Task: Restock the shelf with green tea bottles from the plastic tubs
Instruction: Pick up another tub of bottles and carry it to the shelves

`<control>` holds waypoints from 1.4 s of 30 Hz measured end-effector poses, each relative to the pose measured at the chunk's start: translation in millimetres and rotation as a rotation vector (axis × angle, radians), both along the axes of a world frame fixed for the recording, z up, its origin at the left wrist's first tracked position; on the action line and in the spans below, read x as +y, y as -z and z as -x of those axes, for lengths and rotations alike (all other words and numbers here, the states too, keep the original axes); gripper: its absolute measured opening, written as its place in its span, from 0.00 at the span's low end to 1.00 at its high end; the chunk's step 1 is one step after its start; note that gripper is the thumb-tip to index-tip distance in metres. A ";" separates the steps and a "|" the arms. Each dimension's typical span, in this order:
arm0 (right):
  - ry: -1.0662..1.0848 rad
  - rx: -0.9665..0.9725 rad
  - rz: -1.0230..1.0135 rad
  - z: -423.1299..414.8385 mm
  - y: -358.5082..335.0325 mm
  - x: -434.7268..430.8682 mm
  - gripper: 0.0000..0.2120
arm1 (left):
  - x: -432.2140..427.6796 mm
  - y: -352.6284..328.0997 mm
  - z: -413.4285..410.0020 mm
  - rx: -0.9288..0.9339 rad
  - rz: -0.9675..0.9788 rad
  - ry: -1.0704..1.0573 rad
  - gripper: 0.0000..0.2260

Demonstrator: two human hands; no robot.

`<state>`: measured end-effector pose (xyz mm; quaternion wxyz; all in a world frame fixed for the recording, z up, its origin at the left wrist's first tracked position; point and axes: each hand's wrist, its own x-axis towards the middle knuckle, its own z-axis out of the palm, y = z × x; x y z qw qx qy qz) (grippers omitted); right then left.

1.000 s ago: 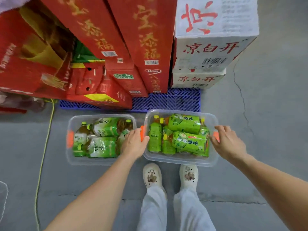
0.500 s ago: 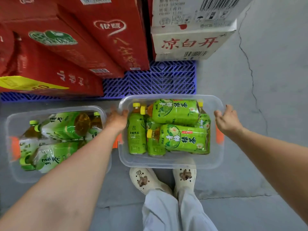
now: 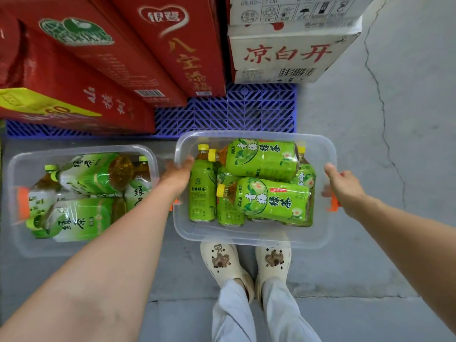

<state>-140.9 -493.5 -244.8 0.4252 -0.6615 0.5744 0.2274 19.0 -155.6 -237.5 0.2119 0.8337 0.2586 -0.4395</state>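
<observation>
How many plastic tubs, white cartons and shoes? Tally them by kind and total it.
Plastic tubs: 2
White cartons: 2
Shoes: 2
Total: 6

Soft, even indoor light; wide-angle, slightly smeared.
Flat and moderately bright, without hard shadows; palest on the concrete floor [image 3: 370, 119] at upper right, duller toward the lower left. White glints on the shrink-wrapped bottles [image 3: 74, 213] in the left tub [image 3: 74, 251] and along the rim of the clear tub [image 3: 246, 234] at centre. Strongly bowed at the edges: red cartons [image 3: 98, 70] leaning outward, forearms [image 3: 98, 280] swollen in the bottom corners. Sharpest on the centre labels; soft and blotchy on the upper-left cartons, faintly blurred at the left hand [image 3: 176, 172].
</observation>
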 end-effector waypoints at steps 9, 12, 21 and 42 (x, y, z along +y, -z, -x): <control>-0.170 -0.054 0.022 4.9 0.1 2.3 0.16 | 9.0 -1.4 17.0 -0.156 0.082 0.073 0.25; -0.183 -0.064 0.046 9.0 -3.6 2.2 0.16 | 14.1 -6.5 30.0 -0.193 0.098 0.050 0.23; -0.171 -0.065 0.129 10.1 -68.1 8.1 0.17 | 31.9 -59.7 58.9 -0.243 0.180 -0.085 0.22; -0.708 -0.180 0.230 -9.2 -397.6 83.1 0.20 | 122.7 -362.9 148.6 -0.452 0.091 -0.337 0.22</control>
